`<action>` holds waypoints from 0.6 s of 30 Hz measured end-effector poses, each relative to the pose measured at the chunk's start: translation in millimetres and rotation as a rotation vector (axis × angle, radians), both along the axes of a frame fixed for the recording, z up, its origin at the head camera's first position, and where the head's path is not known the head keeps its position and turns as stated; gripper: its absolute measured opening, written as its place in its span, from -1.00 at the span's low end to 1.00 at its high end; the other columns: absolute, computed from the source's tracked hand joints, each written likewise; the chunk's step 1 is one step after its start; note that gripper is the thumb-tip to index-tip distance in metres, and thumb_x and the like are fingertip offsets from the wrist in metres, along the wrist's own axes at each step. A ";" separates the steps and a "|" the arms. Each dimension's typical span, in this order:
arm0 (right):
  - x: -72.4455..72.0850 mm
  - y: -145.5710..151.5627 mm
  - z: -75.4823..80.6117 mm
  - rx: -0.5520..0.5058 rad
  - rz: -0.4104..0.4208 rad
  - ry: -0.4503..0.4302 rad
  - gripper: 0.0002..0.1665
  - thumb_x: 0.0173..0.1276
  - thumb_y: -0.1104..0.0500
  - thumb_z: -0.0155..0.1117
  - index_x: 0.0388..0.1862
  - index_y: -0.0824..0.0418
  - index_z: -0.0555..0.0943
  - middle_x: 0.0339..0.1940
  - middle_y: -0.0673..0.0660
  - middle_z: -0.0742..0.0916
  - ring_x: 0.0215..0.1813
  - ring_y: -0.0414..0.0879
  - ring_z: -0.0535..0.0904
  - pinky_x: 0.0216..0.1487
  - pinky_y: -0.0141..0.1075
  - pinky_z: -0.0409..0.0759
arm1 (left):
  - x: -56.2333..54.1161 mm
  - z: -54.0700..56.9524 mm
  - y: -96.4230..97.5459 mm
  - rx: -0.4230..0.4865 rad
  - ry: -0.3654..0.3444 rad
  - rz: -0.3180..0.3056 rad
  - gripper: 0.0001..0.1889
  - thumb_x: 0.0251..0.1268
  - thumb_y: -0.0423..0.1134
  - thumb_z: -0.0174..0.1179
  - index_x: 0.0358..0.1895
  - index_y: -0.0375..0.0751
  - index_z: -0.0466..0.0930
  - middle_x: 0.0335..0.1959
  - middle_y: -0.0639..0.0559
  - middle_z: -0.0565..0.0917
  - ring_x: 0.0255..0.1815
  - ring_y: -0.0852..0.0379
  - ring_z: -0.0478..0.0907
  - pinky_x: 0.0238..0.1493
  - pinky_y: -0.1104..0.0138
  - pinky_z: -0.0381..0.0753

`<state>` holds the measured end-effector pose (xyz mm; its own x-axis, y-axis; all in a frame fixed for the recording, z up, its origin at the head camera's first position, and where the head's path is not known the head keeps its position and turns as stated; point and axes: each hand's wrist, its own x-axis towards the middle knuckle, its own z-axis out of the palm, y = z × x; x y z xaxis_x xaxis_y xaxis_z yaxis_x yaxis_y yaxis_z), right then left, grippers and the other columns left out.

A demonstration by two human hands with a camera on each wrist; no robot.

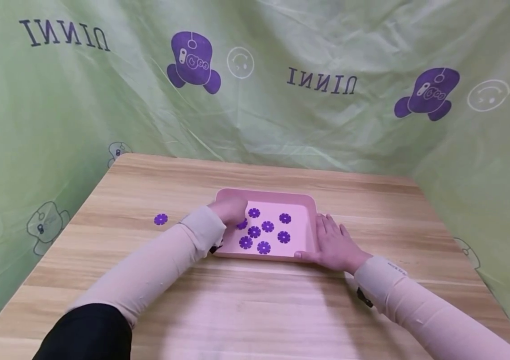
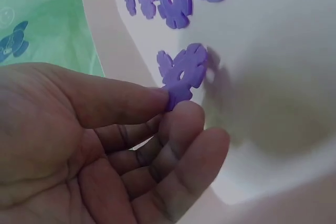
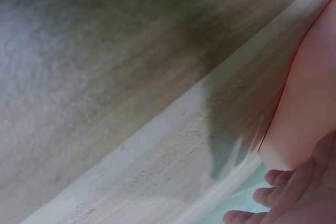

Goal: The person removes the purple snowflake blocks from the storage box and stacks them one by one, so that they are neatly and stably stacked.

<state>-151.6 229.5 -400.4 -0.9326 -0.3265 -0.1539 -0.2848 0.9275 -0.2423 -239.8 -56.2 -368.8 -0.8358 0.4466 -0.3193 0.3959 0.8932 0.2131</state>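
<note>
A pink rectangular tray (image 1: 301, 232) lies on the wooden table, with several purple notched snowflake discs (image 1: 267, 226) spread flat over its floor. Over the tray's left side, my left hand (image 1: 232, 207) pinches one purple snowflake disc (image 2: 190, 67) between thumb and fingertips; the left wrist view shows it tilted up close over the tray floor. My right hand (image 1: 337, 245) rests against the tray's right wall, fingers extended along the outside and thumb at the near right corner. In the right wrist view, its fingers (image 3: 294, 198) appear beside the pink wall.
One more purple disc (image 1: 161, 219) lies on the table (image 1: 246, 310) left of the tray. Green printed curtains (image 1: 259, 120) hang behind the table and along both sides.
</note>
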 end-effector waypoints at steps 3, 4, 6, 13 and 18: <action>-0.6 0.0 -0.4 0.007 -0.002 -0.010 0.50 0.28 -0.58 0.17 0.58 0.61 -0.08 0.61 0.56 0.09 0.62 0.46 -0.09 0.52 0.39 -0.07 | -2.5 -1.7 -5.7 0.028 0.045 0.014 -0.75 0.29 -0.42 0.19 -0.54 -0.12 0.41 -0.51 -0.02 0.54 -0.47 0.08 0.44 -0.31 0.27 0.55; -0.8 0.2 0.6 0.010 -0.005 -0.015 0.51 0.28 -0.59 0.16 0.59 0.61 -0.09 0.61 0.55 0.08 0.62 0.46 -0.10 0.53 0.39 -0.08 | -3.5 -0.8 -7.4 0.044 0.053 0.019 -0.74 0.29 -0.42 0.20 -0.54 -0.13 0.41 -0.51 -0.03 0.54 -0.47 0.08 0.44 -0.31 0.27 0.54; -1.1 0.5 2.4 0.016 -0.009 -0.021 0.51 0.28 -0.60 0.15 0.59 0.61 -0.10 0.61 0.56 0.07 0.62 0.46 -0.11 0.53 0.39 -0.09 | -4.7 1.1 -11.2 0.126 0.027 0.054 -0.78 0.26 -0.48 0.18 -0.51 -0.17 0.44 -0.47 -0.06 0.56 -0.45 0.06 0.45 -0.33 0.27 0.56; -0.5 -0.3 3.3 0.004 -0.013 -0.004 0.50 0.27 -0.58 0.20 0.58 0.61 -0.07 0.60 0.55 0.11 0.61 0.46 -0.07 0.52 0.40 -0.06 | -6.2 3.3 -30.9 0.363 -0.085 0.177 -0.88 0.35 -0.49 0.13 -0.36 -0.25 0.53 -0.42 -0.06 0.58 -0.44 0.09 0.46 -0.40 0.30 0.56; 0.7 -1.3 -0.7 -0.009 -0.014 -0.016 0.51 0.27 -0.58 0.20 0.59 0.60 -0.08 0.61 0.55 0.10 0.61 0.46 -0.07 0.52 0.39 -0.06 | -6.4 -1.2 -47.8 0.471 -0.065 0.211 -0.88 0.42 -0.42 0.09 -0.35 -0.24 0.51 -0.44 -0.04 0.58 -0.45 0.12 0.49 -0.41 0.33 0.58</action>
